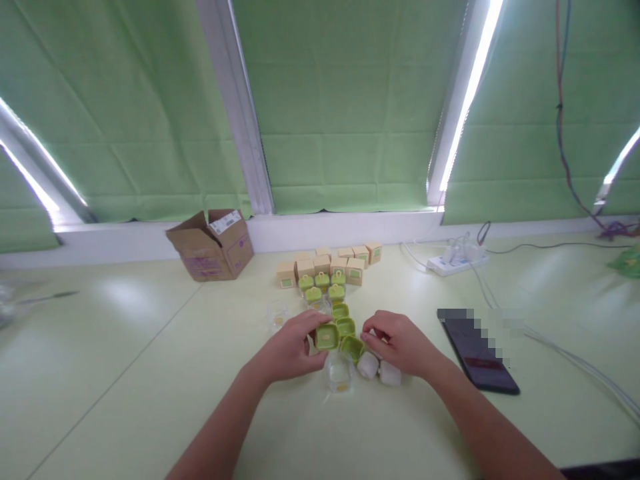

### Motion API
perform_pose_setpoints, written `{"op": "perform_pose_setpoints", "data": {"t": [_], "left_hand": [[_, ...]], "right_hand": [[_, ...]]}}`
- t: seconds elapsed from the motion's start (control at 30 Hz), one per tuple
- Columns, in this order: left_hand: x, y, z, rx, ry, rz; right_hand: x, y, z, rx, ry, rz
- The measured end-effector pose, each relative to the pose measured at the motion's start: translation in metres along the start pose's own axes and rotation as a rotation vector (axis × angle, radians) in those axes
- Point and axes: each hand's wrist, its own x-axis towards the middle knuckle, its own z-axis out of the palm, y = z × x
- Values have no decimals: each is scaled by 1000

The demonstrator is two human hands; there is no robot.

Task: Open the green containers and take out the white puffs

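Between the thumb and fingers of my left hand (295,347) is a green lid (327,337), its hollow side facing me. My right hand (397,340) has its fingers curled together beside a tilted green lid (353,347); whatever they may pinch is too small to make out. Two more green lids (345,327) lie in a row behind. A clear square container (340,375) stands in front of my left hand. Two white rounded pieces (369,365) rest under my right hand. Further back are several clear containers with looped green lids (322,281).
Several small tan boxes (355,271) stand at the back. An open cardboard box (215,247) is at the back left. On the right are a phone (477,350), a white power strip (455,262) and cables (570,357). Another clear container (277,316) stands left of the lids.
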Motion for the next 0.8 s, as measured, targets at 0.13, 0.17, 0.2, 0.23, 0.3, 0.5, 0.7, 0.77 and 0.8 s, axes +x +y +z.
{"op": "perform_pose_setpoints", "data": {"t": [0.13,0.17,0.2,0.23,0.3,0.5,0.7,0.77,0.8], "left_hand": [[1,0,5,-53,26,-33],[1,1,6,-72,25,-42],[2,1,7,-88,23,-48],[2,2,8,-102,24,-51],[3,3,11,-118,23,-50],[6,10,18,-99,40,-21],[8,16,23,-85,42,31],[8,17,25,-78,47,48],[7,17,26,-73,51,57]], "right_hand": [[0,-6,9,9,26,-62],[0,-8,11,7,33,-72],[0,-9,13,5,40,-80],[0,-10,14,4,48,-88],[0,-11,17,6,68,-100],[1,-13,21,-5,123,-118],[2,-13,25,-76,121,-133],[2,-13,26,-98,111,-129],[2,-13,27,-107,104,-127]]}}
